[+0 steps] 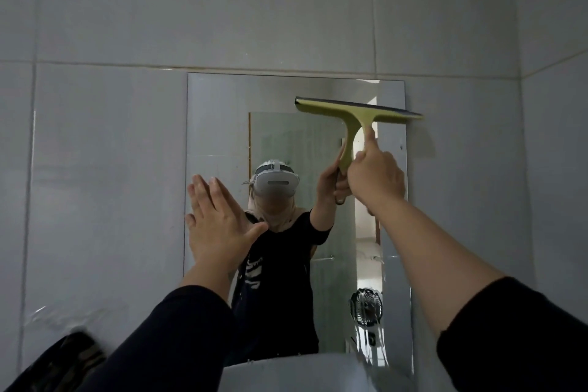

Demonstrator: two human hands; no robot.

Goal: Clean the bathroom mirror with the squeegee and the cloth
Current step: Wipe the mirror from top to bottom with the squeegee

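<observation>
A frameless rectangular mirror (222,124) hangs on the grey tiled wall. My right hand (375,177) grips the handle of a yellow-green squeegee (356,113), index finger stretched up along the handle. Its dark rubber blade lies across the mirror's upper right part and juts past the right edge. My left hand (216,223) is flat and empty, fingers pointing up, at the mirror's left edge. No cloth is in view.
A white sink rim (302,372) shows at the bottom centre. A dark patterned fabric item (63,360) sits at the lower left. The mirror reflects a person, a small fan and a doorway. A side wall meets the tiled wall on the right.
</observation>
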